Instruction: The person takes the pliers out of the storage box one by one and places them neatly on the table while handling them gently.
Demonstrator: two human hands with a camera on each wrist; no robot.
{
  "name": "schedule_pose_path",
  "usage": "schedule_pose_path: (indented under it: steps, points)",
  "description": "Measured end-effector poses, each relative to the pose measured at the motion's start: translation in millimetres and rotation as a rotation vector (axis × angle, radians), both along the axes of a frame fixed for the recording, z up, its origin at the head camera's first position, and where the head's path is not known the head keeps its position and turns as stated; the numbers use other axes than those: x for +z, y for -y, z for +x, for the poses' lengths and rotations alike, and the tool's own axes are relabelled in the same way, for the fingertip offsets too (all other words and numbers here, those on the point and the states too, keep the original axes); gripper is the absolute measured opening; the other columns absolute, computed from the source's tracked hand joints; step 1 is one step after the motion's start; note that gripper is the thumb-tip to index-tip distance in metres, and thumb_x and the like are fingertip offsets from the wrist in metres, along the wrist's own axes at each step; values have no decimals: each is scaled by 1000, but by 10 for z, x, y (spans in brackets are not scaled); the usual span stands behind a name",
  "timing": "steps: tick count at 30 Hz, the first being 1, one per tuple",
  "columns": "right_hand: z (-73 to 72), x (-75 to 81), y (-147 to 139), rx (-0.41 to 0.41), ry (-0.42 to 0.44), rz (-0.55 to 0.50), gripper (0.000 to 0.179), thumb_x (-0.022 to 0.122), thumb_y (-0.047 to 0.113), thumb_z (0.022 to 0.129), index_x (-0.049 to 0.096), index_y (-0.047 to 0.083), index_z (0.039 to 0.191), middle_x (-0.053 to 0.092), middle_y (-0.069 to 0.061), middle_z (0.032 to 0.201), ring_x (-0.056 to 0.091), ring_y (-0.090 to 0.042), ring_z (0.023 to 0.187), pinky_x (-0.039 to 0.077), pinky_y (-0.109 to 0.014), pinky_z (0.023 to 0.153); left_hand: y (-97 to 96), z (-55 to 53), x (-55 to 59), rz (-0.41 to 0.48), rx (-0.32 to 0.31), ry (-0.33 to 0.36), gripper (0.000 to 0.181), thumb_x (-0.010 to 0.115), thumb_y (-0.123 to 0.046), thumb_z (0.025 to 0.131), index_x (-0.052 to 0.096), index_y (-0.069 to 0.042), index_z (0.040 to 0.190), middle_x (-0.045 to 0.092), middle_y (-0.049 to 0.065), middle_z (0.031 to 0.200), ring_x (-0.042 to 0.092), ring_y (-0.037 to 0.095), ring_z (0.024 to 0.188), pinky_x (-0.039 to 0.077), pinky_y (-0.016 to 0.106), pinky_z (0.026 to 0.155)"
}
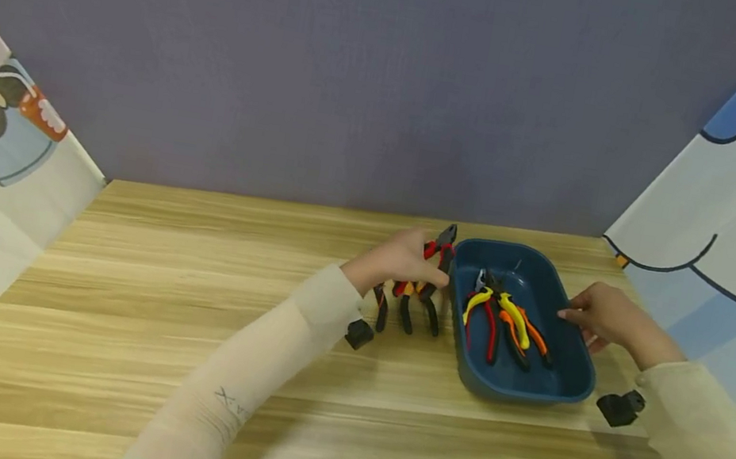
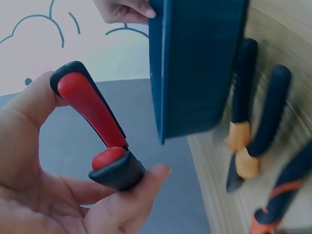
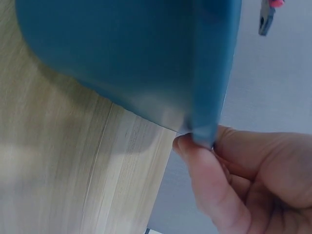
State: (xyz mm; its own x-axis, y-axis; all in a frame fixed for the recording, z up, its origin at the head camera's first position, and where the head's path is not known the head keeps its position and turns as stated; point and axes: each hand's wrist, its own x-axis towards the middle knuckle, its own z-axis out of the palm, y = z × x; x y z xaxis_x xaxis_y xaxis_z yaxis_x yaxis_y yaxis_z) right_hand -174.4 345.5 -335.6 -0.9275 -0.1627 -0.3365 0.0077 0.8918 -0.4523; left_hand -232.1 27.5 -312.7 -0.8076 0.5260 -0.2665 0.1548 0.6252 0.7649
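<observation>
My left hand [image 1: 400, 257] holds a pair of red-and-black-handled pliers [image 1: 446, 239] beside the left rim of a dark blue plastic bin [image 1: 506, 394]. In the left wrist view, the pliers' two handles [image 2: 92, 109] are spread apart between thumb and fingers. My right hand [image 1: 608, 317] pinches the bin's right rim, thumb on one side and fingers on the other. Inside the bin lie several pliers, among them a yellow-handled pair [image 1: 515, 322], a red-handled pair [image 1: 490, 333] and an orange-and-black pair [image 1: 536, 336].
More pliers [image 1: 406, 314] with black and orange handles lie on the wooden table [image 1: 184, 297], just left of the bin and partly under my left hand. A grey wall [image 1: 362, 84] rises behind the table. Printed cartoon sheets [image 1: 722, 229] flank both sides.
</observation>
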Motion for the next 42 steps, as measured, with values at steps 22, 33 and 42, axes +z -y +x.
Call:
schedule_pose_path:
  steps: [22, 33, 42]
  points:
    - [-10, -21, 9, -16, 20, 7, 42, 54, 16, 96, 53, -21, 116, 61, -7, 72, 60, -16, 61, 55, -33, 55, 775, 31, -188, -70, 134, -80, 32, 73, -25, 80, 48, -5, 75, 30, -4, 45, 23, 10, 39, 27, 25, 40]
    - [14, -16, -13, 3, 15, 14, 37, 54, 14, 96, 57, -20, 111, 60, -5, 69, 60, -16, 60, 54, -33, 54, 999, 96, -253, -116, 214, -90, 35, 73, -28, 81, 54, -1, 93, 22, -5, 51, 20, 11, 42, 26, 25, 40]
    - [3, -23, -9, 13, 15, 16, 39, 55, 15, 95, 56, -20, 112, 64, -6, 74, 61, -17, 60, 54, -33, 53, 1137, 139, -353, -180, 251, -147, 45, 73, -29, 79, 37, -14, 56, 25, -7, 48, 22, 8, 41, 23, 23, 38]
